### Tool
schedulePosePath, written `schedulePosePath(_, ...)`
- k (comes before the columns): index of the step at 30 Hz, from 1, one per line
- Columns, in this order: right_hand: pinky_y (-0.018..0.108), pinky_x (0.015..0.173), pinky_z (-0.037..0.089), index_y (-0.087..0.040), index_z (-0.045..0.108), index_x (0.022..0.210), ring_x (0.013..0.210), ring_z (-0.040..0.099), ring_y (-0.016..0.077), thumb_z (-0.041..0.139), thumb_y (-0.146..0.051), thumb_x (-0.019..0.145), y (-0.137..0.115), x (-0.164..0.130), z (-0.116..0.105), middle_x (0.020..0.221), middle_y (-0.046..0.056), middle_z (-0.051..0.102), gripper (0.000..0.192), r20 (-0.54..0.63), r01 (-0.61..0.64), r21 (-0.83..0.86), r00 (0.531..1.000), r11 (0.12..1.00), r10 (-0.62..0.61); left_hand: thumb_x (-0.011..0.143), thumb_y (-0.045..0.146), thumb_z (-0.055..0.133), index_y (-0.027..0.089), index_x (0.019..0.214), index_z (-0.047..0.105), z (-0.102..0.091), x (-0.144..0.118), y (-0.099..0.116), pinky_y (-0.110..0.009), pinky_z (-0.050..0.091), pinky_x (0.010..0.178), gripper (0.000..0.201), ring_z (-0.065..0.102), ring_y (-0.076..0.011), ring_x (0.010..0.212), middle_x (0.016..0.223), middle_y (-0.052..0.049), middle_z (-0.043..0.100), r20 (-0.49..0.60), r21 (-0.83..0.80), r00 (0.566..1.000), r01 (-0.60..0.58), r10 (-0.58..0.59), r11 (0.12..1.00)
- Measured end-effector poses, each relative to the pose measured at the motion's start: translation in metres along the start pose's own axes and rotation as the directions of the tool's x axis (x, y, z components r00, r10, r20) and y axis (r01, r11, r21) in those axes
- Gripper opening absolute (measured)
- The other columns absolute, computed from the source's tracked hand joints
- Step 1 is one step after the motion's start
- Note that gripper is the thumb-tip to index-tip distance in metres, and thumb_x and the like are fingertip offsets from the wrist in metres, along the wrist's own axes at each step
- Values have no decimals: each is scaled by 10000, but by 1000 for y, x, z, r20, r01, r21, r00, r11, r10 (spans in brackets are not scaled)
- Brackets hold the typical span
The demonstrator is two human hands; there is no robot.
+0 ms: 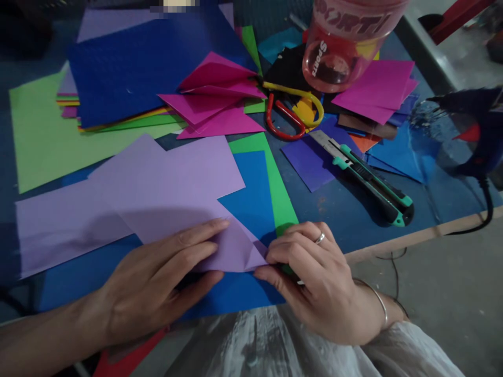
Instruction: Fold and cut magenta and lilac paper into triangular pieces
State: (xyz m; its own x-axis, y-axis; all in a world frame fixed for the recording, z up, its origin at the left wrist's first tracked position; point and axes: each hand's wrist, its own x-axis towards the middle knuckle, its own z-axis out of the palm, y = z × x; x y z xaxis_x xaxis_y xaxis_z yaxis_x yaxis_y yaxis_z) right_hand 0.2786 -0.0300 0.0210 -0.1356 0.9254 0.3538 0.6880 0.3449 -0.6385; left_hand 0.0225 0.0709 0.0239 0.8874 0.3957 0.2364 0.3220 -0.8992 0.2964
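Observation:
Near the table's front edge lies a folded piece of purple paper (231, 246), its right end narrowing to a point. My right hand (314, 275), with a ring and a bracelet, pinches that point between thumb and fingers. My left hand (157, 277) rests on the left part of the same paper, fingers stretched out over it and the thumb along its lower edge. Beneath and behind are more purple sheets (168, 178), a blue sheet (251, 178) and a green sheet (281, 193).
A utility knife (365, 178) with its blade out lies to the right. Behind it are scissors (294, 115), folded magenta paper (216, 99) and a clear pink bottle (341, 47). A glue gun (479, 131) stands at the far right. Dark blue sheets (149, 63) are stacked at the back left.

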Motion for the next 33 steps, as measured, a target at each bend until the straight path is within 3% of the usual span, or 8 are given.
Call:
schedulePosePath(5, 349, 818, 385, -178, 646, 1027, 802, 592, 162, 672, -249, 1029, -3, 0, 3, 843, -4, 719, 75, -58, -62, -43, 997, 997, 59, 1023, 178, 635, 107, 1224, 623, -1, -4, 0, -315, 554, 1143, 213, 636, -219, 1379, 1451, -185, 678, -1, 56, 999, -32, 32, 998)
schedulePosePath(9, 342, 797, 379, -156, 647, 1166, 785, 574, 169, 620, -193, 1045, -4, 0, 4, 807, -5, 687, 129, -58, -75, -73, 996, 995, 70, 1017, 155, 646, 87, 1236, 624, 1, -4, 3, -331, 570, 1127, 231, 628, -232, 1391, 1451, -197, 675, -10, 106, 998, -65, 66, 992)
schedulePosePath(15, 346, 820, 392, -162, 634, 1196, 825, 597, 185, 637, -355, 1059, -3, -1, 2, 859, 8, 723, 238, -25, -50, -71, 999, 996, 49, 1040, 172, 617, 93, 1200, 624, 2, -4, 4, -338, 556, 1141, 178, 606, -229, 1415, 1444, -195, 679, -21, 109, 998, -59, 61, 992)
schedulePosePath(22, 353, 762, 356, -188, 613, 1151, 760, 573, 190, 580, -314, 1083, -6, 2, 8, 814, -6, 710, 147, -60, -76, -166, 996, 983, 67, 1002, 160, 676, 59, 1184, 639, 3, -3, 3, -312, 553, 1132, 211, 647, -249, 1368, 1419, -213, 690, -41, 118, 996, -71, 77, 990)
schedulePosePath(26, 351, 794, 378, -185, 586, 1135, 770, 602, 183, 611, -266, 1063, -6, 0, 9, 849, -3, 725, 111, -89, -95, -140, 993, 986, 83, 1010, 200, 663, 92, 1223, 643, 6, -6, 1, -314, 595, 1080, 240, 689, -259, 1314, 1446, -181, 685, -67, 103, 995, -63, 71, 993)
schedulePosePath(33, 344, 832, 392, -162, 569, 1254, 849, 627, 179, 642, -392, 1053, -2, -2, 2, 960, 16, 754, 315, 15, -49, -69, 999, 996, 50, 1022, 229, 650, 121, 1210, 628, 4, -3, 0, -311, 623, 1036, 219, 714, -256, 1279, 1418, -174, 706, -62, 103, 996, -59, 65, 993)
